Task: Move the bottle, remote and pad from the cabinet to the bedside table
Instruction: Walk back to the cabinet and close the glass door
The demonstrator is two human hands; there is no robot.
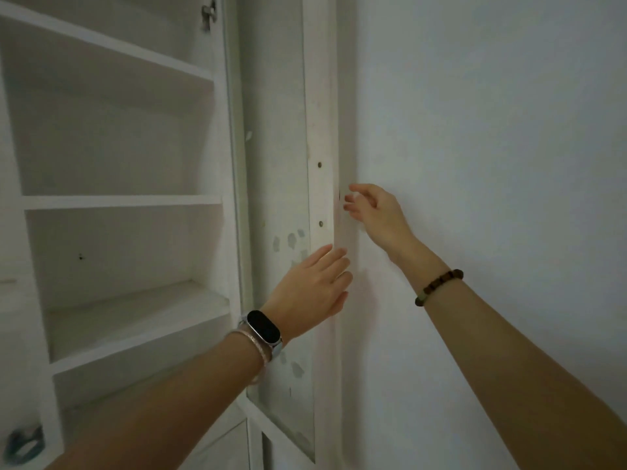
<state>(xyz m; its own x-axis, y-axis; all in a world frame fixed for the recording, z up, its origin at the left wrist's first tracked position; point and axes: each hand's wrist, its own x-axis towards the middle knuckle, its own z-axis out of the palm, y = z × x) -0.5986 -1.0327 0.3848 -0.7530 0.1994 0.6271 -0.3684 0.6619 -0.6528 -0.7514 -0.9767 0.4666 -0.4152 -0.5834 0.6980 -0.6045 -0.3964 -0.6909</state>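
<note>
Your left hand [310, 286] lies flat, fingers straight and together, against the white frame of the cabinet door [320, 130]. It holds nothing. A black smart band [264, 329] and thin bracelets sit on that wrist.

Your right hand [376, 212] is above and just right of the left hand, at the far edge of the same door frame. Its fingers are loosely bent and spread, thumb uppermost, and they close on nothing. The fingertips [346, 198] are at the frame edge beside a small dark mark. Contact cannot be confirmed. A brown bead bracelet [439, 286] circles this wrist.

Two screws [319, 164] are set in the frame, one above the right fingertips and one between the two hands. The glass panel [274, 130] of the door runs just left of both hands, cloudy and spotted with patches near the left fingertips.

The cabinet [222, 96] stands left of the left hand. It is white and worn, with the door swung open. Its shelves [122, 201] are white boards stacked in tiers. A hinge [207, 13] shows at the top, well above both hands.

A blurred teal object [23, 444] sits low, far left of the left forearm. The plain wall [492, 130] lies right of the right hand.
</note>
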